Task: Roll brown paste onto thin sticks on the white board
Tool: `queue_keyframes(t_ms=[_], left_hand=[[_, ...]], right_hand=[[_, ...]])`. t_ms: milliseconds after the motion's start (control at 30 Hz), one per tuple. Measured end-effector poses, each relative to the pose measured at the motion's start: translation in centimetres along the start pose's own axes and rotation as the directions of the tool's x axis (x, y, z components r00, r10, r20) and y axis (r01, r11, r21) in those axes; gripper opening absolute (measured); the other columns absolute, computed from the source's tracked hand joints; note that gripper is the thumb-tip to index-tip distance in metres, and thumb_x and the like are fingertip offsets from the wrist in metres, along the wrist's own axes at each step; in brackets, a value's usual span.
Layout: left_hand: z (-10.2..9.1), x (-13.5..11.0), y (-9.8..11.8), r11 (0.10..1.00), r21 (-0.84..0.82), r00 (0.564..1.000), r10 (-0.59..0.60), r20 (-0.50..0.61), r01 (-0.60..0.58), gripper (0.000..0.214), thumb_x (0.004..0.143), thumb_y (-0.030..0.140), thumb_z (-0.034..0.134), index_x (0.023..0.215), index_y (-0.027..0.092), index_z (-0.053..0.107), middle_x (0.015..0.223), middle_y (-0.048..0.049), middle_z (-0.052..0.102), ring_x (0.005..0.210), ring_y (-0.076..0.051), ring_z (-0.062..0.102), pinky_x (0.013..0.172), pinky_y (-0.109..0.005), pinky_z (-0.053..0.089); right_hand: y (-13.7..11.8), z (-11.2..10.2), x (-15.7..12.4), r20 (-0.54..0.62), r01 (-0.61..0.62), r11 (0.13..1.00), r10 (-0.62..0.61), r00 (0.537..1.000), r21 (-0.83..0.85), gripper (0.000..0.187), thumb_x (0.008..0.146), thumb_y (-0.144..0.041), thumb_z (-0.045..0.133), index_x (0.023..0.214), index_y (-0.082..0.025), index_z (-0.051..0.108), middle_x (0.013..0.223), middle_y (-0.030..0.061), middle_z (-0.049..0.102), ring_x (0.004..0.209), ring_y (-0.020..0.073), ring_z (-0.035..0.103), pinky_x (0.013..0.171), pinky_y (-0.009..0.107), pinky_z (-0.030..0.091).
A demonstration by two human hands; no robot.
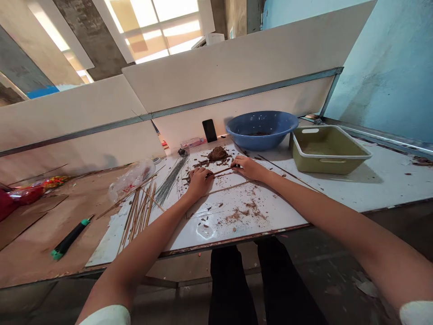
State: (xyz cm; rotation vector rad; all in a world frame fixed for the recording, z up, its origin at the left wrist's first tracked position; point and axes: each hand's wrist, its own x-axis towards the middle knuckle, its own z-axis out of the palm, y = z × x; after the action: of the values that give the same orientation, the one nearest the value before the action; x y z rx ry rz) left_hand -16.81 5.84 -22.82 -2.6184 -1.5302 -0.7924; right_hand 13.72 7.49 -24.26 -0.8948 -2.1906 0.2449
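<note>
Fingers of my left hand [199,183] and right hand [245,167] clamp on a thin brown stick [219,172] above the white counter [216,230]. Just past it sits a crumbly brown lump [217,153], not used up, with crumbs all around. Many bare sticks [137,214] lie in a pile beside thin gray wires [171,180].

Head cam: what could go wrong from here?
The thin stick between the left hand and right hand looks slender and could snap if pressed hard. The phone stands just behind the brown crumbly lump, so it might get smeared. Loose brown crumbs on the white board could stick to the bundled thin sticks.
</note>
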Motion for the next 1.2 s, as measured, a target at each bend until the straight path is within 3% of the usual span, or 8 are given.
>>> queue_keyframes(t_ms=[233,367,533,800,967,1200], left_hand=[[-0.1,0.0,0.1,1.0,0.003,1.0,0.0,-0.005,0.0,0.015,0.107,0.028,0.07,0.106,0.027,0.085,0.114,-0.0103,0.082,0.122,-0.035,0.066,0.109,-0.054,0.044],[-0.1,0.1,0.1,1.0,0.003,1.0,0.027,-0.001,-0.027,0.017,0.108,0.029,0.07,0.107,0.027,0.087,0.114,-0.0104,0.082,0.121,-0.034,0.066,0.111,-0.054,0.045],[0.0,0.1,0.1,0.997,0.02,0.997,0.075,0.007,-0.075,0.017,0.107,0.033,0.075,0.107,0.029,0.091,0.113,-0.0112,0.081,0.121,-0.035,0.065,0.112,-0.054,0.046],[0.0,0.1,-0.1,0.997,0.026,0.997,0.071,0.016,-0.072,0.019,0.108,0.032,0.073,0.108,0.031,0.092,0.116,-0.0114,0.081,0.123,-0.036,0.064,0.111,-0.054,0.046],[0.0,0.0,0.1,0.996,0.041,0.997,0.074,0.029,-0.075,0.021,0.109,0.034,0.07,0.113,0.028,0.091,0.118,-0.0123,0.08,0.124,-0.036,0.064,0.111,-0.055,0.046],[0.0,-0.2,0.1,0.999,0.028,0.996,0.026,-0.09,-0.024,0.036,0.101,0.018,0.062,0.132,0.025,0.079,0.126,-0.0137,0.076,0.132,-0.037,0.06,0.117,-0.055,0.048]], right_hand=[[-0.1,0.0,0.1,-0.016,-0.016,1.0,0.016,1.0,0.002,0.013,0.104,-0.016,0.065,0.105,-0.021,0.077,0.112,0.0116,0.076,0.102,0.0285,0.075,0.098,0.044,0.061],[-0.9,-0.9,-0.1,0.052,0.023,0.984,-0.014,0.999,-0.175,0.012,0.103,-0.021,0.068,0.108,-0.021,0.078,0.113,0.0135,0.078,0.11,0.0335,0.072,0.106,0.049,0.056],[-2.3,-0.6,-0.1,0.104,0.063,0.942,-0.03,0.994,-0.33,0.03,0.1,-0.017,0.068,0.128,-0.018,0.078,0.127,0.0185,0.078,0.123,0.0399,0.066,0.115,0.056,0.049],[-3.8,1.6,0.4,0.145,0.131,0.934,-0.086,0.986,-0.332,0.031,0.109,-0.017,0.057,0.129,-0.015,0.081,0.126,0.0196,0.075,0.118,0.0358,0.065,0.108,0.053,0.055],[-4.2,1.6,0.2,0.165,0.153,0.949,-0.11,0.98,-0.274,0.036,0.105,-0.015,0.061,0.131,-0.018,0.085,0.135,0.0197,0.076,0.124,0.0381,0.064,0.111,0.057,0.056],[-3.8,1.5,0.1,0.15,0.128,0.957,-0.091,0.984,-0.259,0.03,0.102,-0.021,0.067,0.122,-0.023,0.089,0.14,0.017,0.076,0.129,0.0385,0.063,0.114,0.059,0.053]])
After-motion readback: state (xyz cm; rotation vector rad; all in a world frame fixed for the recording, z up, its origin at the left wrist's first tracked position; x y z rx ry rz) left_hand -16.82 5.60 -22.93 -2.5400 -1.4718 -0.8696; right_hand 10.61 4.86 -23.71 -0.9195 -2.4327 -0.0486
